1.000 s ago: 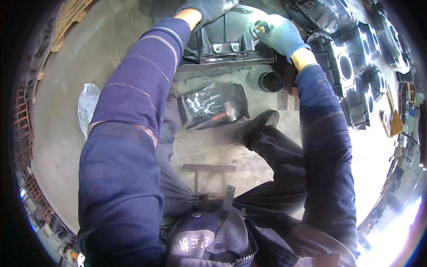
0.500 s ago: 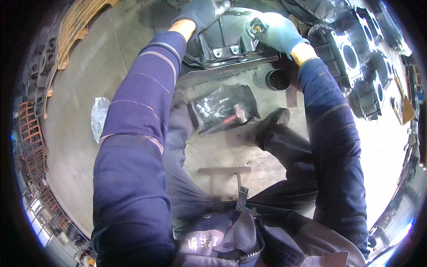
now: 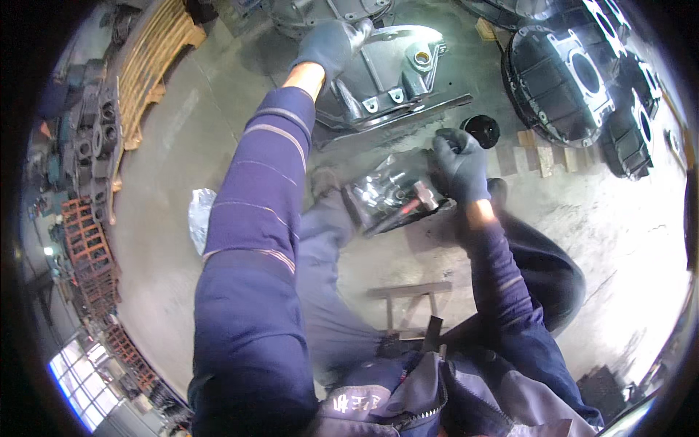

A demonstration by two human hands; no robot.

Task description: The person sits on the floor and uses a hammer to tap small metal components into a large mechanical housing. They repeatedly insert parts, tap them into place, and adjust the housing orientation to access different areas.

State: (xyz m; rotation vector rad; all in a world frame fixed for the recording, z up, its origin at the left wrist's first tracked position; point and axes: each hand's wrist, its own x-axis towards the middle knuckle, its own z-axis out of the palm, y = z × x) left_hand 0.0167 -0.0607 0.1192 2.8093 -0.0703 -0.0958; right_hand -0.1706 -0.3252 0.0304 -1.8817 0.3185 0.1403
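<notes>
My left hand, in a dark grey glove, has its fingers closed over the upper left edge of a dark metal casting, a housing with ribs, lugs and a round bored boss. My right hand, also gloved, is apart from the casting, its fingers curled together; anything inside them is hidden. Just beyond it stands a round black cup with a dark inside. Left of this hand lies an open plastic-lined tray of shiny metal fittings. A hammer with a reddish handle rests on it.
Several large dark housings stand at the right, and another housing is beyond the casting. A wooden pallet and orange racks line the left. Clear plastic lies on the floor by my left arm.
My right hand has left the casting's boss and come back toward me, down beside the tray and cup. My left hand stays on the casting's edge. The view has shifted.
</notes>
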